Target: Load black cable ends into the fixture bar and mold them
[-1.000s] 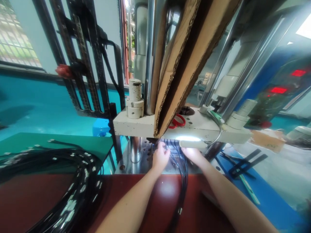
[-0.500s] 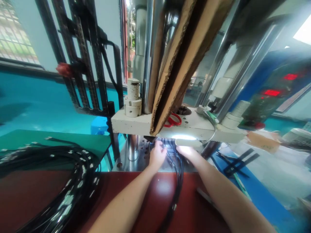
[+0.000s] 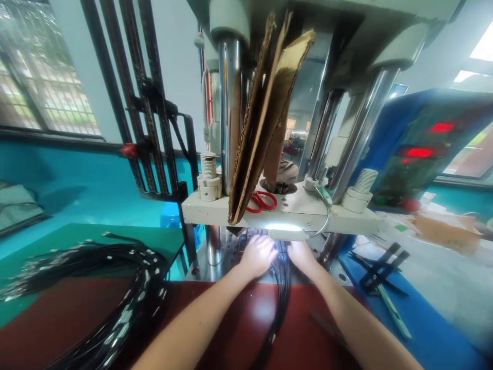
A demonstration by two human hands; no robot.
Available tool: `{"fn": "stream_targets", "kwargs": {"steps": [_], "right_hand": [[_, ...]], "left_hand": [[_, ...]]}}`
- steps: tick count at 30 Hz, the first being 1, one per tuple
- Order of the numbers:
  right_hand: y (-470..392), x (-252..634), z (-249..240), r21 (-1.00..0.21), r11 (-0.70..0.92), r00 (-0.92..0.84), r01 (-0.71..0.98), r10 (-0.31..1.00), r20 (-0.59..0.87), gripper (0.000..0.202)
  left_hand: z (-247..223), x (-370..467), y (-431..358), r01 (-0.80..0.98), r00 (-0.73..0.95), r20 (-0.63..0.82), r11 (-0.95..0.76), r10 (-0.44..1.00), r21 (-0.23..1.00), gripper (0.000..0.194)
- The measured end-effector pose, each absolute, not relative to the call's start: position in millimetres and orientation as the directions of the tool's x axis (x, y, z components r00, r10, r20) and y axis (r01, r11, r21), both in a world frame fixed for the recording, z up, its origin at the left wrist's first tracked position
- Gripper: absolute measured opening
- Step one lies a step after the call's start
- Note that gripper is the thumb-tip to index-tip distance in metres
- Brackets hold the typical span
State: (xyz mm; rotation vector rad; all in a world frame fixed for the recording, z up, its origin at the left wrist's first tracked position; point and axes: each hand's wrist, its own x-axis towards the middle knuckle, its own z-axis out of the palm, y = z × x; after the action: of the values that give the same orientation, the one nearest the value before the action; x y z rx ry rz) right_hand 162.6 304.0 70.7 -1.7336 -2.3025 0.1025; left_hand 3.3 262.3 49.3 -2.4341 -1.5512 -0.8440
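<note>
Black cables run from under the press plate down across the dark red table. To the left of these cables is my left hand, back up, its fingers bent over the lower metal bed; what the fingertips touch is hidden. My right hand is on the cables' right side, its fingers mostly hidden under the lit lamp bar. Between both hands the cable ends lie close together.
A large bundle of black cables curves over the left side. Red-handled scissors and folded cardboard rest on the press plate. Black strips and a green-handled tool lie on the blue surface at right.
The head view has shifted, showing more of the upper press. My left hand has turned its back up and spread further over the bed. My right hand remains beside the cables.
</note>
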Motion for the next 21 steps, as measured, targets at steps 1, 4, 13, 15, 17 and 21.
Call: {"fn": "stream_targets", "kwargs": {"steps": [1, 4, 13, 15, 17, 21], "right_hand": [[306, 161, 71, -0.207, 0.281, -0.251, 0.937, 0.955, 0.160, 0.036], [311, 159, 72, -0.203, 0.285, -0.254, 0.937, 0.953, 0.165, 0.038], [324, 171, 67, -0.159, 0.376, -0.337, 0.913, 0.914, 0.224, 0.034], [326, 175, 62, -0.141, 0.421, -0.380, 0.896, 0.891, 0.248, 0.034], [326, 178, 58, -0.114, 0.488, -0.446, 0.865, 0.854, 0.269, 0.036], [324, 183, 55, -0.065, 0.647, -0.608, 0.760, 0.742, 0.284, 0.043]], "left_hand": [[49, 3, 262, 0.857, 0.360, 0.509, -0.493, 0.782, 0.152, 0.027], [50, -3, 265, 0.838, 0.439, 0.485, -0.539, 0.756, 0.082, 0.034], [52, -26, 274, 0.774, 0.550, 0.437, -0.631, 0.711, 0.053, 0.033], [51, -21, 274, 0.798, 0.486, 0.466, -0.593, 0.739, 0.107, 0.036], [53, -16, 274, 0.817, 0.437, 0.485, -0.560, 0.757, 0.136, 0.039], [59, -8, 281, 0.810, 0.471, 0.444, -0.573, 0.762, 0.124, 0.048]]}}
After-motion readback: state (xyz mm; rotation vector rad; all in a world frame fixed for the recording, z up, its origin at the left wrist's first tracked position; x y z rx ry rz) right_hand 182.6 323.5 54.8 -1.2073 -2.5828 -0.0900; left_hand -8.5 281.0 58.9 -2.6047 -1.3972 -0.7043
